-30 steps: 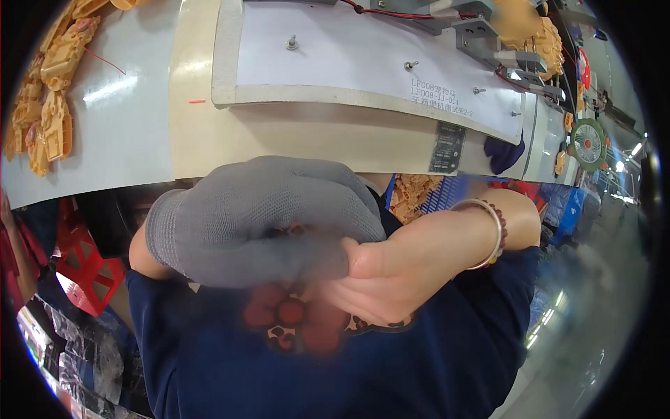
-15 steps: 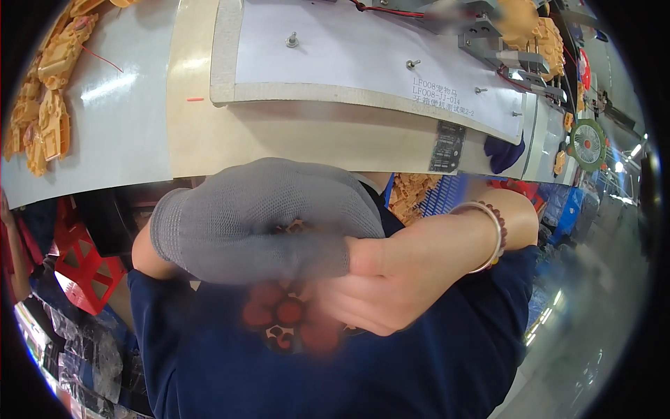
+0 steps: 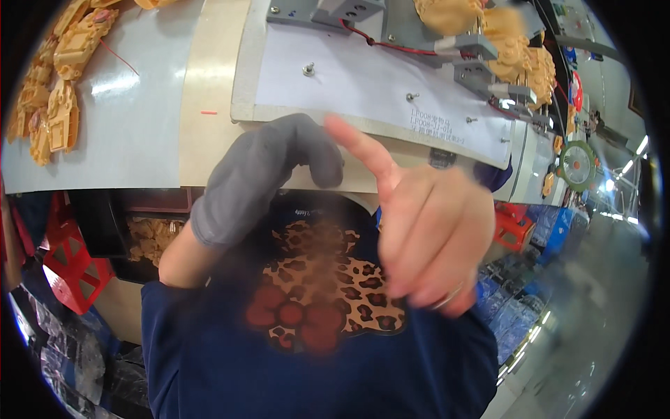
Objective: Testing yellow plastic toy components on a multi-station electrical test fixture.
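A grey knit glove covers my left hand, which is raised in front of my chest near the table edge. Its fingers bend over toward the right, and nothing shows in them. My bare right hand hangs to the right of it, apart from the glove. One finger stretches up and left, its tip close to the gloved fingers; the others are loosely bent and somewhat blurred. No object shows in this hand either. Just beyond both hands lies a white-topped fixture board with small metal toggle switches.
Grey brackets with red and black wires stand on the board. Orange-yellow plastic parts lie at the far left and far right. A small green fan is at right. Red stools and a dark bin of parts sit below the table.
My right hand has let go of the glove's edge and moved up and right. The gloved left hand has risen toward the board, its fingers now apart from the right hand.
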The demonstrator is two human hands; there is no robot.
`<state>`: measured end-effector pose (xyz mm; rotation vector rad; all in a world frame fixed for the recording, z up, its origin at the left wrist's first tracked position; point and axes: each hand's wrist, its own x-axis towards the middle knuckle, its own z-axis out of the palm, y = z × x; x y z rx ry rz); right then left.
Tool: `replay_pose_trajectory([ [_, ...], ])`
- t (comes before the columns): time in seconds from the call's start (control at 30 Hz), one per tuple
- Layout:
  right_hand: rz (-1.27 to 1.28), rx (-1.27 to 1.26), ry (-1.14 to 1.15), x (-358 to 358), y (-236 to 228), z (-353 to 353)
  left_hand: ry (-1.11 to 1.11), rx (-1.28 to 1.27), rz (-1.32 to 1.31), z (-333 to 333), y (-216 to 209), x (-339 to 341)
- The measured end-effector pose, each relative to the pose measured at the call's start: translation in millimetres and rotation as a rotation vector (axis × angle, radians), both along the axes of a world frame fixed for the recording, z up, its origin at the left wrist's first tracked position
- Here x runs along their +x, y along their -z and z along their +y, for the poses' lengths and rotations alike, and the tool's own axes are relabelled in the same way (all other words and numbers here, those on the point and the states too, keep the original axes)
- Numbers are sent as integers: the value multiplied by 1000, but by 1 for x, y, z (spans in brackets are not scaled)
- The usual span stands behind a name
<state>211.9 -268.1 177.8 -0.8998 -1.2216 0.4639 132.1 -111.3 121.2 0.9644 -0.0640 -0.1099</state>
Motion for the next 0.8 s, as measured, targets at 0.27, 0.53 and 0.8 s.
replay_pose_trajectory([
  [0.27,955,328,-108,-4,1,6,-101,128,121,-10,-7,-12],
  [0.53,1155,372,-212,-1,-4,17,-90,44,98,-10,-4,-23],
  [0.8,1418,471,-321,12,-3,44,-305,357,-115,1,1,-38],
])
